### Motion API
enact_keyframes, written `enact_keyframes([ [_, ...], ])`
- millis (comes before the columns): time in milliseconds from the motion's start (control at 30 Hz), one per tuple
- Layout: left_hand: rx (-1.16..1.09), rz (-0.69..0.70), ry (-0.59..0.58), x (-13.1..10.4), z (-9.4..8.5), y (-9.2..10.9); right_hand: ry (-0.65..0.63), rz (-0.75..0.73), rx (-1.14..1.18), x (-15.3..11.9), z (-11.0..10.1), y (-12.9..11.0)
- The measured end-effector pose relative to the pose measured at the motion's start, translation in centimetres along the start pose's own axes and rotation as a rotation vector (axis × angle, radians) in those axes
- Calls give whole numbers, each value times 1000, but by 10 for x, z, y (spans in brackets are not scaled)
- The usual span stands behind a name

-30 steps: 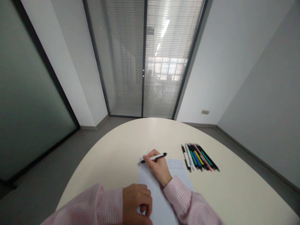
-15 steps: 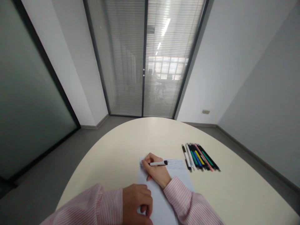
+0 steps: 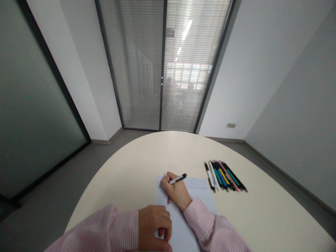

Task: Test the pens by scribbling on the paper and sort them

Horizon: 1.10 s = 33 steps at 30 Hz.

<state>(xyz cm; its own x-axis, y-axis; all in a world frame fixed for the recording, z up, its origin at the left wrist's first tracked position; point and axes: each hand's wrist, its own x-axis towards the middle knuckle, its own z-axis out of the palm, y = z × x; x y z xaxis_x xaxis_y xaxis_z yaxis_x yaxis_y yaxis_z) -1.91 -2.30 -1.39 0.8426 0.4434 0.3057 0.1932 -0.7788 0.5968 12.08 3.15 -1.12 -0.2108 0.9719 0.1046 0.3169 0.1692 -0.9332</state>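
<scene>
My right hand (image 3: 178, 190) is closed in a writing grip around a white pen (image 3: 177, 179) with a black end. The pen slants up to the right, and its tip is hidden behind my fingers. Under the hand lies a white sheet of paper (image 3: 202, 199), with rows of small handwriting across its top. My left hand (image 3: 154, 225) rests at the lower left part of the sheet, its fingers loosely curled in with nothing visible in them. Both forearms wear pink striped sleeves.
Several pens (image 3: 224, 176) in black, white, green, blue, yellow and pink lie side by side right of the paper. The round cream table (image 3: 126, 178) curves away in front. Beyond it stand a glass door with blinds (image 3: 141, 87) and white walls.
The back end of the pen has tipped upward, so it slants more steeply. My right hand has shifted slightly to the right along the written lines. My left hand stays nearly still.
</scene>
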Motion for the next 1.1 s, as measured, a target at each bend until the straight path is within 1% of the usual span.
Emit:
enact_keyframes([
  [167, -16, 14, 61, -1, 5, -3, -2, 1, -8, 0, 0, -1],
  [267, -10, 30, 45, -2, 5, -4, 0, 0, -13, 0, 0, 0],
  [533, 14, 19, 17, -2, 3, -4, 6, -6, -21, 1, 0, 5],
  [700, -13, 38, 82, -2, 7, -5, 12, -12, -5, 1, -2, 3],
  [767, -16, 39, 87, -1, 7, -4, 21, -15, 5, 1, -2, 3],
  [967, 8, 34, 38, -1, 4, -3, 47, -1, 105, 0, -1, 3],
  [1100, 1, 31, 46, -1, 5, -3, 94, 29, 244, 0, -8, -6],
])
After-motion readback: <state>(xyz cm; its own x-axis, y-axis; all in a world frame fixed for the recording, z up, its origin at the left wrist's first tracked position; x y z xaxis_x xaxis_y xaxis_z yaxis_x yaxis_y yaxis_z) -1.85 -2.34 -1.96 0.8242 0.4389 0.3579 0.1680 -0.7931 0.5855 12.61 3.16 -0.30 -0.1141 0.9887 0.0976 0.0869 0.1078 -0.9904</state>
